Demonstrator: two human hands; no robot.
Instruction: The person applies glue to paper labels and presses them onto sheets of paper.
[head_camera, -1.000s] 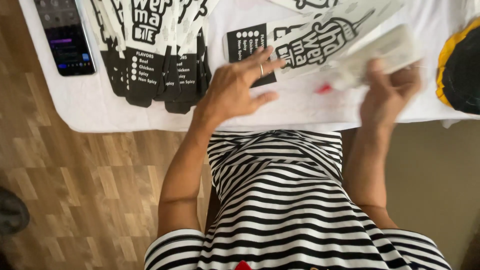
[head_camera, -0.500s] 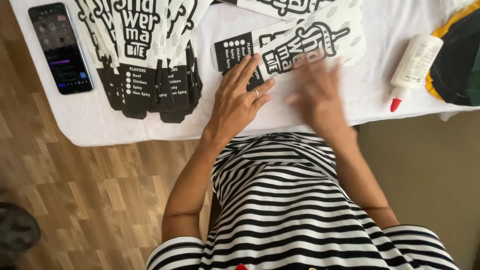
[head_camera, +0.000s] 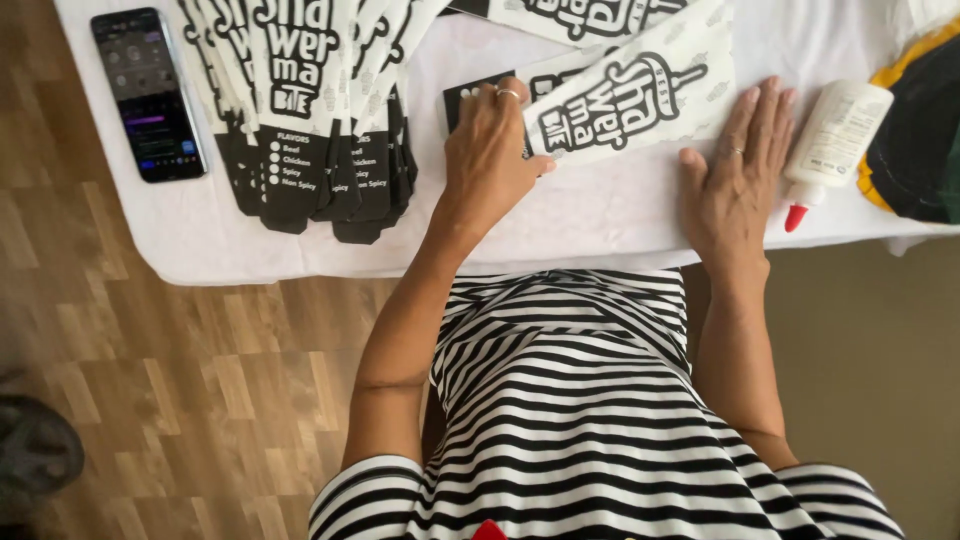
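The printed paper sleeve (head_camera: 630, 100) lies flat on the white-covered worktop (head_camera: 600, 215), slanting across it. The left hand (head_camera: 492, 150) presses down on the sleeve's dark end, fingers bent, grip closed on nothing. The right hand (head_camera: 738, 175) lies flat, fingers spread, its fingertips at the sleeve's near edge. A white glue bottle (head_camera: 832, 135) with a red tip lies just beside the right hand. A fanned stack of sleeves (head_camera: 315, 110) and a phone (head_camera: 148, 95) sit further left.
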